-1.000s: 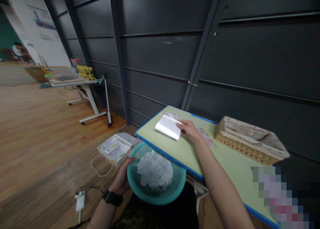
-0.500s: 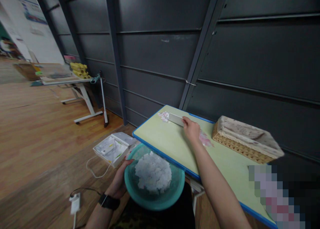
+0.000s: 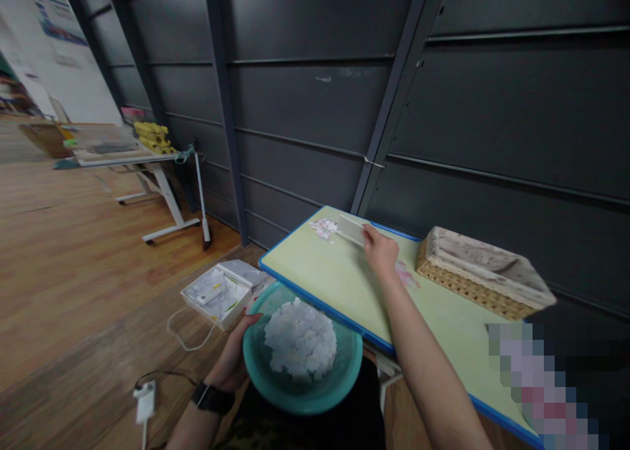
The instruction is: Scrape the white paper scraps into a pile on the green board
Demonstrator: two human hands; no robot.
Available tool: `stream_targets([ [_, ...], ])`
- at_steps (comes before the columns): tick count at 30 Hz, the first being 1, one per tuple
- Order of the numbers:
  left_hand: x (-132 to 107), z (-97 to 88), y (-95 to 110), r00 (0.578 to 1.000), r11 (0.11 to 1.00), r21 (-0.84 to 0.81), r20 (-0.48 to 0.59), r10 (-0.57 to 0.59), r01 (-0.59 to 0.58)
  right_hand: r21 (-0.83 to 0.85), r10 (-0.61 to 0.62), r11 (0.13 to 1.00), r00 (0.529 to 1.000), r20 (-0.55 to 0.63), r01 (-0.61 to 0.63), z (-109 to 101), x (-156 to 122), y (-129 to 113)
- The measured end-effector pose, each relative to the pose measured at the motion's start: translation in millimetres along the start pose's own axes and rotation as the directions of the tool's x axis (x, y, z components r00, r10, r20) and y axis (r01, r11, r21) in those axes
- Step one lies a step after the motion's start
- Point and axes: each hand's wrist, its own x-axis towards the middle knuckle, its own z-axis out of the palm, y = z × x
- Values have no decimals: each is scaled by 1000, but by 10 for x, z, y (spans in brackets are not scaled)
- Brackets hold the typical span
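Note:
My left hand [image 3: 235, 353] grips the left rim of a teal plastic basin [image 3: 306, 403], its thumb over the edge. A heap of small white flakes, like torn paper scraps [image 3: 300, 340], lies in the basin, which sits at my lap just below the table's edge. Over the table, my right hand [image 3: 380, 250] is closed on one end of a thin, flat whitish plate [image 3: 351, 229], held tilted. Close to the plate's far end lies a little pile of white and pinkish scraps [image 3: 323, 227]. A pink, flat patch [image 3: 407, 277] shows beside my right wrist, partly hidden.
The pale green table [image 3: 300, 260] has a blue edge. A cloth-lined wicker basket [image 3: 472, 289] stands at its back right, and a pixelated area covers the right corner. On the floor at left are an open white box [image 3: 219, 296] and a power strip [image 3: 146, 403]. A dark panelled wall [image 3: 305, 109] rises behind.
My right hand and the plate have shifted slightly right, away from the small pile, and the plate's tilt has changed. The pile looks more spread. My left hand still holds the basin.

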Motion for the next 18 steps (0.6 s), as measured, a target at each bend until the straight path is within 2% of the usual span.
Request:
stream_targets([
  [12, 30, 13, -32, 999, 1000, -9, 40, -6, 7, 5, -84, 996, 989, 126, 84, 157, 27, -36],
  [18, 24, 25, -39, 999, 1000, -15, 32, 8, -7, -76, -80, 993, 986, 146, 91, 102, 54, -41],
])
